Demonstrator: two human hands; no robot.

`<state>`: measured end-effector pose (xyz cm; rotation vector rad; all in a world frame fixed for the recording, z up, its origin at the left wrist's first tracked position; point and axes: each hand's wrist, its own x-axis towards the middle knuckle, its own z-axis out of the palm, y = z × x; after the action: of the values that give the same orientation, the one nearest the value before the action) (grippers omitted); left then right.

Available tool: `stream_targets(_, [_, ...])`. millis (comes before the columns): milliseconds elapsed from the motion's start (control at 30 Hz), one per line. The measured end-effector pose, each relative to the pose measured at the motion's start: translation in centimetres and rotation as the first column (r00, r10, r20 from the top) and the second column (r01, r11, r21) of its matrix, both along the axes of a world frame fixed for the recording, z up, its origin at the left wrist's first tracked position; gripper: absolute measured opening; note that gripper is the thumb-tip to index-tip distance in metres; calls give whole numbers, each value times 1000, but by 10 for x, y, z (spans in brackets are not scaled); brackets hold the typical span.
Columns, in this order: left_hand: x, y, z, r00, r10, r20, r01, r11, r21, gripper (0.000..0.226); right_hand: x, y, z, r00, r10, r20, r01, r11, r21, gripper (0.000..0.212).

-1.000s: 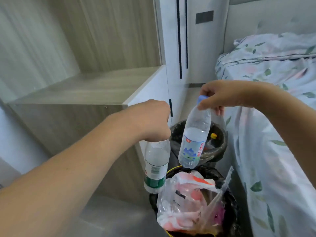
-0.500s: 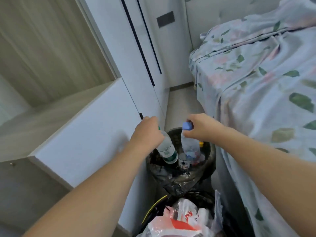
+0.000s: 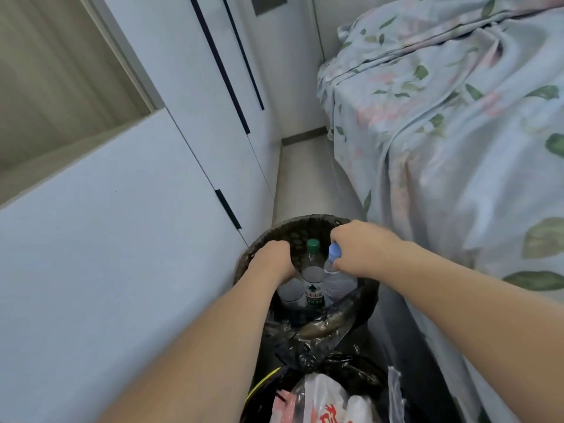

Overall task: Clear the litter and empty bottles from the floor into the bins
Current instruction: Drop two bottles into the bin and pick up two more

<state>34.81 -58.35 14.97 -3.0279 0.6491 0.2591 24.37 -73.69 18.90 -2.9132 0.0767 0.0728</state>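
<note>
Near bin (image 3: 268, 383): at the bottom edge, lined with a black bag; a crumpled white plastic bag with red print (image 3: 317, 401) lies on top of its contents.
Far bin (image 3: 363, 309): just beyond the near one, between the white cabinet (image 3: 122, 239) and the bed (image 3: 457, 148); lined with a dark bag whose edge folds over the rim.
Left hand (image 3: 271, 261): reaches into the far bin at its left side, fingers curled downward; a clear bottle (image 3: 291, 293) shows just below it, but whether the fingers are clamped on it I cannot tell, since the hand hides the neck.
Green-capped bottle (image 3: 312, 270): stands upright inside the far bin between the two hands, green and white label facing the camera.
Right hand (image 3: 363, 251): over the far bin's right side, fingers clamped around the neck of the blue-capped bottle (image 3: 335, 277).
Blue-capped bottle: clear, roughly upright, its body down inside the far bin, just beside the green-capped one.
Floor (image 3: 305, 184): a narrow pale strip runs on beyond the bins.
Bed: covered by a leaf-patterned sheet hanging down its side.
</note>
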Motion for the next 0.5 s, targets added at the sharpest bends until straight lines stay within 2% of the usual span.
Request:
stream_targets(67, [4,0,-16,1000,7,-24,-7,1000,3,24,-1,0,0,1000,-20,-14,20,999,-27,5])
stream_targets(167, [9,10,-36,998,12,-63,-9,998,55,31,-1,1,-2,996,-76,-37,73,996,-60,22])
stream_targets(233, [10,17,-44,998,13,-60,-8,997,83,37,-1,2,-3,995,-89,-33,85,991,-101,26])
stream_targets(333, [6,23,-39,990,-71,124,58,993,107,50,-1,3,-2,994,-105,-37,100,988,-115,27])
stream_targets(400, [-3,22,-35,970,-110,215,115,993,-13,53,-1,3,1,993,-112,-47,107,989,-103,27])
stream_targets(433, [-10,21,-34,978,-118,173,138,984,-112,51,-1,3,2,992,-113,-49,108,989,-98,27])
stream_targets(500, [-23,19,-36,989,-125,-84,93,946,-309,51,-2,4,4,993,-102,-63,96,991,-94,28])
